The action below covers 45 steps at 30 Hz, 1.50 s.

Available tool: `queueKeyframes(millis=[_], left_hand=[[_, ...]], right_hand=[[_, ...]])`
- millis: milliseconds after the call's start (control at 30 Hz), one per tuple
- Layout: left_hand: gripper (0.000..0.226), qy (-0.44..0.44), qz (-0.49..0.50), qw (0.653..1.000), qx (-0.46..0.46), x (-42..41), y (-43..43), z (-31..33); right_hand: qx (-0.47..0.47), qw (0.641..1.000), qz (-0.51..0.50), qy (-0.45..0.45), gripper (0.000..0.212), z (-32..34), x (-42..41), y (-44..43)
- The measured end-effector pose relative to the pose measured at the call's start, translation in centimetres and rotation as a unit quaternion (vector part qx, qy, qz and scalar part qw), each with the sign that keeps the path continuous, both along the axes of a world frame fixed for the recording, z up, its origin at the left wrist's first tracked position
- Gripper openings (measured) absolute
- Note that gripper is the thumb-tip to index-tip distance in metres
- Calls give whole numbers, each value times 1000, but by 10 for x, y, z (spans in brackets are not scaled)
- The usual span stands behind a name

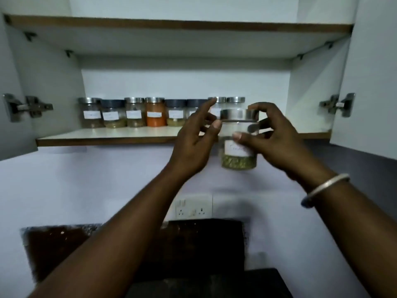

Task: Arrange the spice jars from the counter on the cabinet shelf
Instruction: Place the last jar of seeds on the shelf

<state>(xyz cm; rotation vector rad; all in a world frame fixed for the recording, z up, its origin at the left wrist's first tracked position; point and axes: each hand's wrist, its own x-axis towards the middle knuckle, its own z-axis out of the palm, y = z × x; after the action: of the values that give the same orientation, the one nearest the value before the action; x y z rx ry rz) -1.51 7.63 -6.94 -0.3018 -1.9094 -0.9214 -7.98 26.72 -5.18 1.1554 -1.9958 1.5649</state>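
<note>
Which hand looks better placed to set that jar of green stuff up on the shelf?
Probably the right hand: its thumb and fingers grip the green-filled jar. The left hand is open beside the jar, thumb near the glass. Bare cabinet shelf lies to the right of the jar row.

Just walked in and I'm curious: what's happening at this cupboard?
A person is lifting a spice jar of greenish bits towards the open cabinet. The right hand grips it; the left hand is at its side. A row of labelled jars already stands at the back of the shelf.
</note>
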Motion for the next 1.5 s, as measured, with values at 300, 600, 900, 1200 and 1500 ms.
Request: queueKeyframes(millis=[300, 600, 900, 1200, 1500], left_hand=[[74, -246, 273, 886, -284, -134, -69, 31], [70, -304, 270, 870, -278, -145, -77, 29], [74, -306, 276, 868, -278, -149, -76, 24], [70, -270, 286, 881, -262, -138, -74, 28], [30, -293, 294, 872, -259, -125, -65, 33]], right_hand=[[85, 970, -221, 46, 61, 59, -210, -5], [183, 956, -229, -22, 58, 73, -304, -61], [209, 955, -203, -60, 57, 81, -335, -77], [216, 936, -228, -158, 124, 70, -330, -82], [499, 851, -107, -126, 96, 61, -207, -90]])
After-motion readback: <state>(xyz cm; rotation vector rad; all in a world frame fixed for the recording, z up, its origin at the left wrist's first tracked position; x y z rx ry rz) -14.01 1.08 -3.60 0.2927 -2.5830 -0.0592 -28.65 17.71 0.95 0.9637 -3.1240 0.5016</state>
